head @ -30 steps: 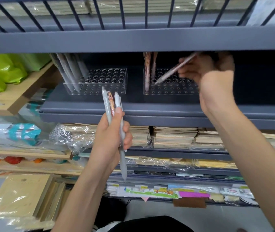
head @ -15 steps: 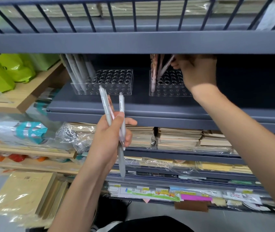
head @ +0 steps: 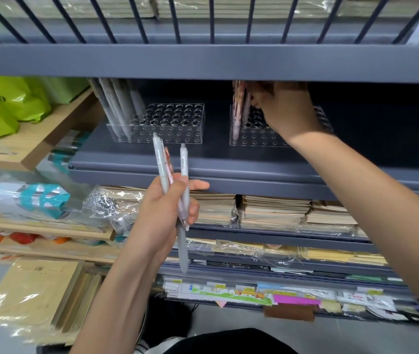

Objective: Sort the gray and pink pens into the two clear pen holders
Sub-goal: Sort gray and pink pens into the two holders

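Observation:
Two clear pen holders stand on the dark grey shelf. The left holder (head: 175, 123) has several gray pens (head: 119, 106) standing at its left end. The right holder (head: 256, 137) has pink pens (head: 237, 108) at its left end. My right hand (head: 283, 108) reaches over the right holder, its fingertips pinched on a pink pen (head: 246, 111) standing in it beside the others. My left hand (head: 163, 213) is below the shelf edge, gripping a bundle of pens (head: 171, 172): two gray ones and a pink one between them.
The upper shelf beam (head: 208, 62) hangs low over both holders. Stacks of notebooks (head: 274, 210) fill the shelf below. Green bags (head: 6, 103) lie on a wooden shelf at the left. Wrapped packs (head: 29, 292) lean at bottom left.
My right hand carried the pink pen from a slant above the right holder leftward and down, standing it next to the other pink pens. My left hand stayed in place with its bundle.

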Tool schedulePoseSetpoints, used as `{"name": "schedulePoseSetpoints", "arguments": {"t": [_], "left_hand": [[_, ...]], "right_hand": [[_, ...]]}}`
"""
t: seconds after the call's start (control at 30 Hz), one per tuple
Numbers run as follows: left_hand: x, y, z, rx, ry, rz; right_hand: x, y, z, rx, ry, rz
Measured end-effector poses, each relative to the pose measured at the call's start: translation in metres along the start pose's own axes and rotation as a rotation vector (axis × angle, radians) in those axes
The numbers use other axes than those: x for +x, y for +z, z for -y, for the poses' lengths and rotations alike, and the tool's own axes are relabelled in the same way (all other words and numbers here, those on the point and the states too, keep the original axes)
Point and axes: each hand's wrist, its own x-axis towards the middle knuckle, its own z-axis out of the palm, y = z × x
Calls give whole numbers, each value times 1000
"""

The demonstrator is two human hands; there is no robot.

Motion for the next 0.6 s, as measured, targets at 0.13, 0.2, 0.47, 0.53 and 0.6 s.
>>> {"name": "schedulePoseSetpoints", "arguments": {"t": [0.13, 0.2, 0.47, 0.53, 0.6], "left_hand": [[0, 2, 0, -3, 15, 25], [1, 2, 1, -5, 27, 32], [3, 5, 1, -17, 37, 72], [3, 6, 1, -20, 32, 72], [3, 7, 1, -23, 26, 69]], "right_hand": [[4, -1, -2, 39, 7, 27], [4, -1, -4, 66, -25, 40], [10, -1, -13, 36, -17, 75], [12, -1, -16, 67, 14, 80], [13, -1, -18, 109, 46, 83]]}}
